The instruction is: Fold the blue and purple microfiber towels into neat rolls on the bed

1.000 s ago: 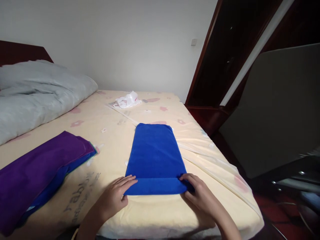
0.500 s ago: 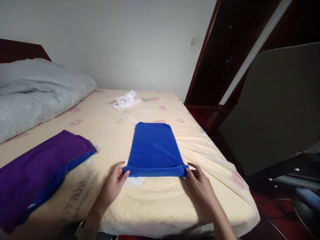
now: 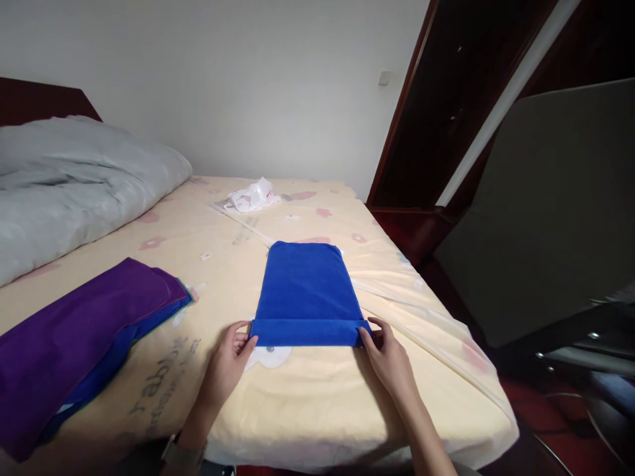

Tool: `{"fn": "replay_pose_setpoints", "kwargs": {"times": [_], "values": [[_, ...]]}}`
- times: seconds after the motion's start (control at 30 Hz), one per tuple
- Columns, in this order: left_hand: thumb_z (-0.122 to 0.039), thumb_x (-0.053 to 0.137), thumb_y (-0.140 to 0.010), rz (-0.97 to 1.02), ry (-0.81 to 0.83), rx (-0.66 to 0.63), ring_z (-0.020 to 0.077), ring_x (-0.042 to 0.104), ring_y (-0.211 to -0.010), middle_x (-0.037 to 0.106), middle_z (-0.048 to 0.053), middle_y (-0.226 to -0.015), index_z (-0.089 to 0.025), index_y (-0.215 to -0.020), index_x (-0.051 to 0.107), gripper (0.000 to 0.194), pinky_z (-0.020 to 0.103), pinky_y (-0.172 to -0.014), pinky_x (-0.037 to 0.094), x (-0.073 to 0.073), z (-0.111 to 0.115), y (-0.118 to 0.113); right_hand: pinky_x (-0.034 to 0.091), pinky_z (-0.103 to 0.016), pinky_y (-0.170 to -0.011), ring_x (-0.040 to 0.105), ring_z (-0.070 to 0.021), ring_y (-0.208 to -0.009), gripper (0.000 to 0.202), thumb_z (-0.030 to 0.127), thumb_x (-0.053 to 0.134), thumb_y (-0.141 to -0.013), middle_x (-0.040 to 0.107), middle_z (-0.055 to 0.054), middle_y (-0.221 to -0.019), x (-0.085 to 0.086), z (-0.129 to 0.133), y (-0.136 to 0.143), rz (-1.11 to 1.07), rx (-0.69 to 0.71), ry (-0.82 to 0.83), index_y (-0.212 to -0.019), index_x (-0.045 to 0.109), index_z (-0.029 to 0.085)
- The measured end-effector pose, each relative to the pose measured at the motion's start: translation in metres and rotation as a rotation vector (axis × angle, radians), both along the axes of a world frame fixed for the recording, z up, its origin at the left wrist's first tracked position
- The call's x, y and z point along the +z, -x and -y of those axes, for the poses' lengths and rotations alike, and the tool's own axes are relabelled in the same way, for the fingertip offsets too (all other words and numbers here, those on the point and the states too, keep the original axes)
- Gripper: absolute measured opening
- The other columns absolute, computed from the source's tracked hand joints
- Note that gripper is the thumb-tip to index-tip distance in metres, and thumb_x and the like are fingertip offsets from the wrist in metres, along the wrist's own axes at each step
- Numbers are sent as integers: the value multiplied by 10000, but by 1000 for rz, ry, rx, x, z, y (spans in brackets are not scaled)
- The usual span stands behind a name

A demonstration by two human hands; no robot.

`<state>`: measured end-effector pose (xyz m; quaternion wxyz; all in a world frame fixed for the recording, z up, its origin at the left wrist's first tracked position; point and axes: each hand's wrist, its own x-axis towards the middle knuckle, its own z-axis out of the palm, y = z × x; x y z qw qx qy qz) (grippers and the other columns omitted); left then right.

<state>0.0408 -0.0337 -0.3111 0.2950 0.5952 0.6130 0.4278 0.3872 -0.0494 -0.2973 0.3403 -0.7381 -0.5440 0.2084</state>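
A blue towel (image 3: pixel 308 284) lies flat on the bed, its near end folded over into a band across the full width. At the left end of that band, my left hand (image 3: pixel 231 357) pinches the corner between thumb and fingers. My right hand (image 3: pixel 389 357) grips the opposite corner the same way, thumb on top of the fold. A watch (image 3: pixel 183 455) sits on my left wrist. The undersides of both corners are hidden.
Purple and blue cloths (image 3: pixel 94 324) lie stacked at the left. A crumpled white plastic bag (image 3: pixel 253 196) is farther back, and a grey quilt (image 3: pixel 84 178) fills the far left. The patterned bed sheet (image 3: pixel 307 403) ends at the right, beside a dark panel (image 3: pixel 550 211).
The folded band at the towel's near end has turned over away from me and now looks wider and flatter. My right hand has shifted slightly left; both hands keep their hold.
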Motion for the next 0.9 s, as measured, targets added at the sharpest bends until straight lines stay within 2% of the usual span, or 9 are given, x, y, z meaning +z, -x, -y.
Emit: {"fn": "replay_pose_setpoints", "kwargs": {"times": [0.1, 0.2, 0.37, 0.43, 0.53, 0.6, 0.73, 0.83, 0.9], "values": [[-477, 562, -905, -158, -52, 26, 205, 717, -799, 725, 54, -909, -205, -1189, 565, 394, 315, -735, 573, -2, 2, -6, 475, -327, -683, 692, -251, -812, 464, 545, 475, -902, 714, -51, -935, -3, -1, 0, 44, 46, -10, -1251, 541, 247], [-450, 517, -928, -278, -119, 53, 196, 701, -742, 710, 36, -861, -217, -1176, 570, 344, 281, -667, 539, 3, 5, -12, 459, -318, -654, 682, -244, -771, 439, 538, 448, -918, 696, -34, -873, -1, 0, 0, 49, 54, -6, -1243, 534, 255], [-461, 488, -919, -271, -62, 78, 174, 658, -646, 657, -6, -725, -214, -1118, 603, 337, 253, -612, 506, 21, 11, -9, 447, -312, -640, 668, -230, -689, 428, 578, 429, -935, 669, 11, -737, 9, 10, -6, -5, 72, 42, -1237, 526, 291], [-468, 494, -911, -312, -35, 50, 163, 624, -603, 617, -24, -673, -217, -1080, 619, 328, 252, -606, 498, 26, 14, -3, 437, -320, -643, 675, -244, -701, 393, 556, 419, -945, 681, 12, -719, 11, 15, -10, 41, 105, 98, -1222, 534, 302], [-436, 519, -906, -460, -22, -35, 174, 629, -643, 606, -22, -671, -229, -1046, 646, 281, 265, -629, 505, 27, 16, 7, 431, -331, -660, 692, -271, -793, 335, 503, 414, -954, 730, -11, -820, 11, 19, -14, 132, 145, 162, -1185, 554, 305], [-401, 534, -904, -538, -74, -46, 201, 661, -749, 658, 9, -763, -228, -1048, 662, 259, 297, -700, 529, 28, 16, 11, 439, -334, -673, 696, -279, -846, 334, 499, 420, -952, 743, -27, -896, 12, 19, -14, 160, 130, 149, -1172, 565, 294], [-344, 486, -956, -573, -295, -79, 245, 650, -1063, 698, 89, -1090, -206, -1105, 660, 268, 379, -941, 518, 33, 17, 5, 469, -341, -721, 708, -278, -896, 376, 536, 414, -948, 758, -44, -945, 14, 17, -13, 96, 65, 123, -1161, 584, 276], [-368, 503, -971, -659, -348, -256, 252, 563, -1260, 618, 82, -1342, -243, -1257, 622, 334, 399, -1066, 466, 30, 18, -4, 482, -350, -783, 710, -278, -945, 396, 546, 428, -937, 765, -53, -986, 11, 14, -12, 29, 39, 147, -1173, 601, 279], [-402, 544, -955, -747, -325, -391, 260, 506, -1337, 545, 50, -1455, -290, -1388, 535, 448, 426, -1116, 434, 23, 18, -6, 482, -355, -806, 706, -285, -977, 406, 550, 447, -924, 765, -58, -999, 7, 12, -12, 4, 25, 171, -1191, 598, 283]]}}
